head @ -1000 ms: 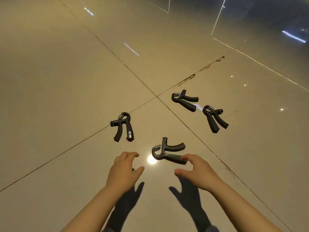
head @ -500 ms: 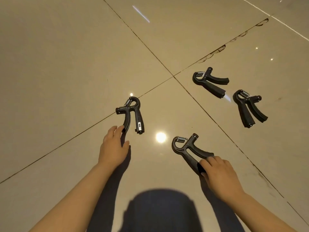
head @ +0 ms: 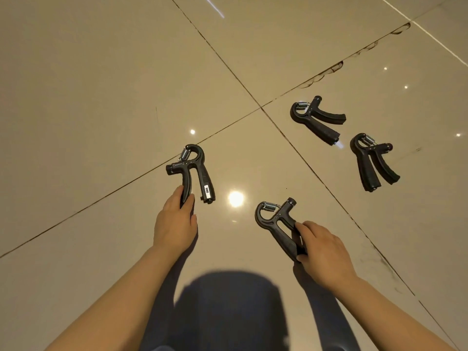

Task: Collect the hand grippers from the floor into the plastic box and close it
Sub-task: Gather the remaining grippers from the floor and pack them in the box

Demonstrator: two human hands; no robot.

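Four hand grippers (head: pixel 317 119) well apart, each hand (head: pixel 176 221) pinching one handle

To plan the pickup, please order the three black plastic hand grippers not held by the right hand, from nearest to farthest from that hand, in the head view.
1. Black plastic hand gripper with label, leftward, at left hand.
2. Spread-handled black gripper, ahead.
3. Rightmost black gripper: too close to call with 2.

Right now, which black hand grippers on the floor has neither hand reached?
The two black hand grippers on the far right tile: one with handles pointing right, one beside it with handles pointing toward the person. Both lie untouched.
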